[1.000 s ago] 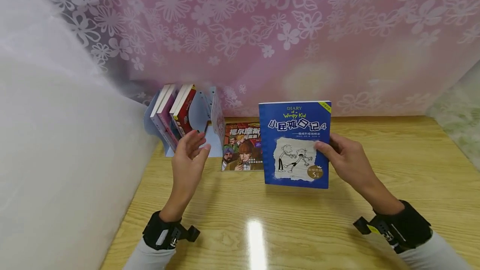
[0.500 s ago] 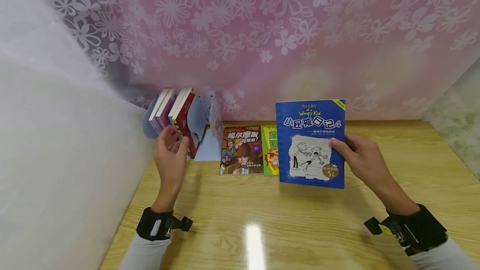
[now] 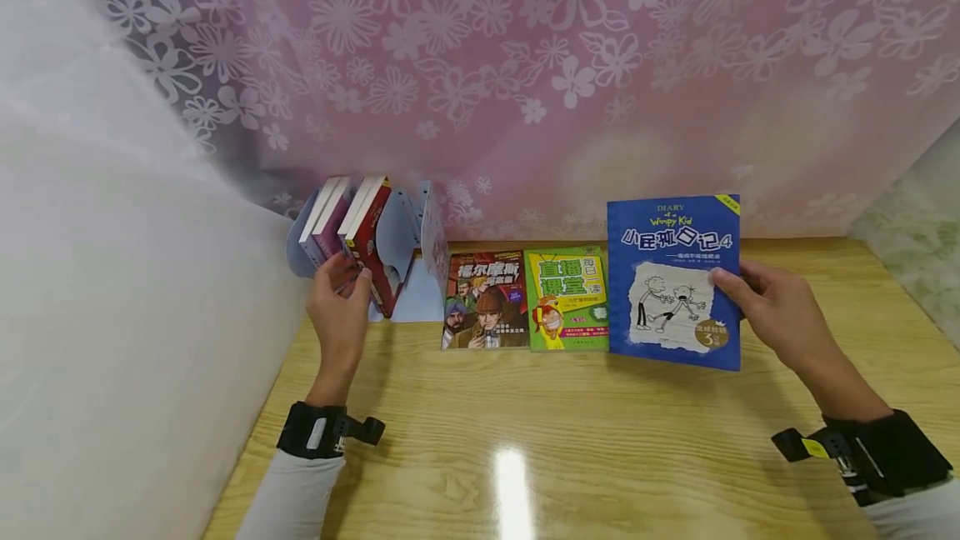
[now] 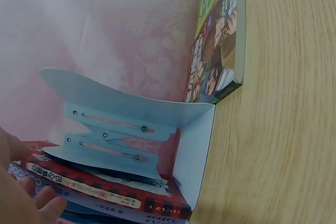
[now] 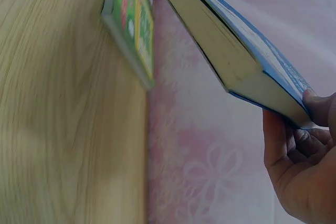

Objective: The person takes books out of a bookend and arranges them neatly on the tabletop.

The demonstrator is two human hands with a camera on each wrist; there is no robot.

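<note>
My right hand (image 3: 780, 307) holds a blue Diary of a Wimpy Kid book (image 3: 671, 223) upright by its right edge, thumb on the front cover and fingers behind. In the right wrist view the book (image 5: 226, 40) is tilted, its page edges showing. My left hand (image 3: 337, 302) is at the spines of the books in a light blue bookend (image 3: 420, 294), fingers loosely bent. One of these is a red book (image 3: 372, 252); beside it leans a purple book (image 3: 327, 227). In the left wrist view, fingertips (image 4: 50, 203) lie over the spines.
Flat on the wooden table (image 3: 450, 423) lie a detective-cover book (image 3: 486, 307) and a green-and-yellow book (image 3: 567, 307), side by side right of the bookend. A pink flowered curtain (image 3: 525, 90) hangs behind. A white wall (image 3: 127, 290) rises at the left.
The blue book has moved right with my right hand, uncovering the green-and-yellow book. My left hand has moved left to the spines of the books in the bookend.
</note>
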